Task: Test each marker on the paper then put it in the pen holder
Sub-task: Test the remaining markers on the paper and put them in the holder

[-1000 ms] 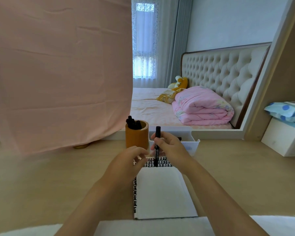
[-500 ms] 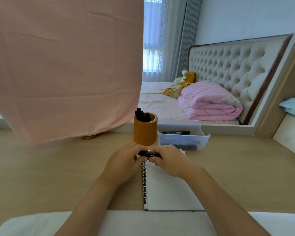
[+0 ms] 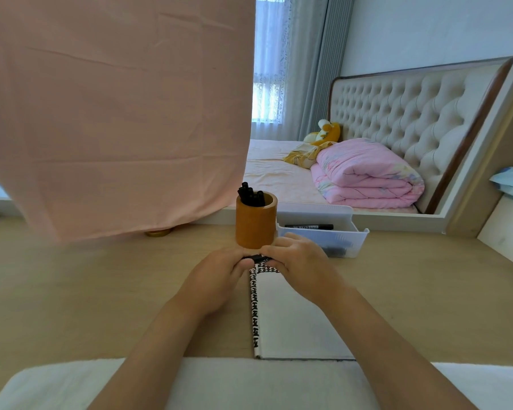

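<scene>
A black marker [image 3: 258, 257] lies level between my two hands, just above the top edge of the white paper pad [image 3: 290, 318] with its black-and-white patterned border. My left hand [image 3: 219, 273] grips the marker's left end and my right hand [image 3: 301, 261] grips its right end; most of the marker is hidden by fingers. Directly behind the hands stands the brown wooden pen holder [image 3: 255, 224] with several black markers [image 3: 251, 196] in it. One more black marker [image 3: 308, 226] lies in the clear plastic tray [image 3: 355, 241] to the holder's right.
A pink cloth [image 3: 116, 113] hangs over the desk's back left. A white box [image 3: 506, 235] sits at the right edge. A white towel [image 3: 249, 383] lies along the near desk edge. Beyond the desk is a bed with a folded pink quilt [image 3: 364, 176].
The marker went from upright in my right hand over the pad to level between both hands. The view shifted so everything sits lower and further right.
</scene>
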### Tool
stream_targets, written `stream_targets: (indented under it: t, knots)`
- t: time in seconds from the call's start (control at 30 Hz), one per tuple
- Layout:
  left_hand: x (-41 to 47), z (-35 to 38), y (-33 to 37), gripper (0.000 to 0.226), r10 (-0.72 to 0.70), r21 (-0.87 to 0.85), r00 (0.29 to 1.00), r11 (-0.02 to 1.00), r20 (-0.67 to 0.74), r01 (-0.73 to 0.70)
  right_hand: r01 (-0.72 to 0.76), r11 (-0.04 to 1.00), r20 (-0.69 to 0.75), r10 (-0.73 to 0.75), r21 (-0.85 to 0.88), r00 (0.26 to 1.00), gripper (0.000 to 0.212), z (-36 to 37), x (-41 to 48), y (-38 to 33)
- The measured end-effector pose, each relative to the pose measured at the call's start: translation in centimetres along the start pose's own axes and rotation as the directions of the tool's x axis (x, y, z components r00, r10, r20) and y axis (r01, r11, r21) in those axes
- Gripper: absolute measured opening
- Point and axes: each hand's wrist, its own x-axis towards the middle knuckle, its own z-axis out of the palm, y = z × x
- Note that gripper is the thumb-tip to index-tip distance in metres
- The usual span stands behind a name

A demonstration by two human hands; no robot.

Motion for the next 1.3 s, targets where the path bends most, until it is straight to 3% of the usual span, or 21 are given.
stream_targets:
  t: [0.13,0.33,0.5,0.6,0.7,0.9,1.0,1.1,1.23,1.3]
  knots:
    - [0.0,0.1,-0.3,0.024,-0.052,-0.002,0.998,0.999,0.028,0.052,0.007,1.000,0.000,-0.007,-0.002,1.000,0.022,-0.4,0.2,-0.4]
    - [0.1,0.3,-1.3,0.013,0.028,0.094,1.000,0.995,-0.002,-0.027,-0.280,0.931,0.273,0.213,0.235,0.938,0.025,-0.6,0.0,-0.7]
    - [-0.1,0.3,-1.4,0.031,-0.114,-0.004,0.993,0.993,0.043,0.114,-0.139,0.987,0.100,0.131,0.078,0.986,0.023,-0.6,-0.2,0.3]
    - [-0.2,-0.2,-3.1,0.029,-0.177,-0.062,0.984,0.982,-0.018,0.176,-0.212,0.969,0.079,0.204,0.124,0.976,0.026,-0.9,-0.5,1.1]
    - [-0.1,0.1,-4.6,0.018,-0.179,0.050,0.975,0.981,-0.133,0.187,-0.344,0.911,0.182,0.307,0.229,0.934,0.031,-0.4,-0.7,1.4]
    - [0.1,1.6,-4.5,0.020,-0.230,0.118,0.964,0.962,-0.134,0.246,-0.435,0.803,0.235,0.368,0.408,0.900,0.046,0.0,-0.6,1.3]
    - [0.5,1.8,-4.5,0.021,-0.204,0.201,0.972,0.954,-0.114,0.224,-0.422,0.786,0.219,0.361,0.453,0.907,0.033,-0.2,-0.5,1.0]
    - [0.9,1.6,-4.6,0.031,-0.190,0.201,0.980,0.960,-0.051,0.197,-0.435,0.660,0.205,0.399,0.613,0.894,0.030,-0.3,-0.2,1.1]
    - [0.4,0.6,-3.3,0.027,-0.050,0.128,0.994,0.990,-0.094,0.061,-0.434,0.409,0.283,0.379,0.803,0.881,0.062,-0.4,-0.2,1.6]
    - [-0.2,0.2,-2.2,0.020,0.048,0.074,0.998,0.996,-0.050,-0.044,-0.420,0.422,0.281,0.352,0.804,0.893,0.064,-0.4,-0.3,1.6]
